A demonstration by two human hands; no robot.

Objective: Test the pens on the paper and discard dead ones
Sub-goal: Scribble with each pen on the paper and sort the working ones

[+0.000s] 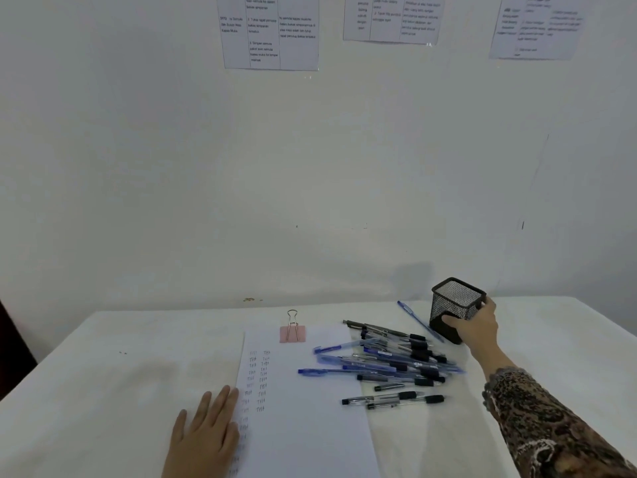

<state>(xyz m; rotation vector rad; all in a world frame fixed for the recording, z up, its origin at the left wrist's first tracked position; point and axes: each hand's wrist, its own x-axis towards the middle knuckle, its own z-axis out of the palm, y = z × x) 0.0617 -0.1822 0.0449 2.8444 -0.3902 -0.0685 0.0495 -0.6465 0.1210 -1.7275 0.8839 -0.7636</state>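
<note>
A white sheet of paper [303, 419] lies on the table, held at its top by a pink binder clip [292, 331], with two columns of small test scribbles down its left side. A heap of several blue and black pens [389, 365] lies across the paper's right edge. Behind the heap stands a tilted black mesh pen cup [453, 303], and my right hand [477, 327] grips its right side and base. One blue pen [418, 320] lies apart, just left of the cup. My left hand [206, 432] rests flat, fingers together, on the paper's left edge, holding nothing.
The table [120, 391] is covered with a white cloth and stands against a white wall [275, 184]. Printed sheets [269, 32] hang high on that wall. A dark object shows at the far left edge [10, 343].
</note>
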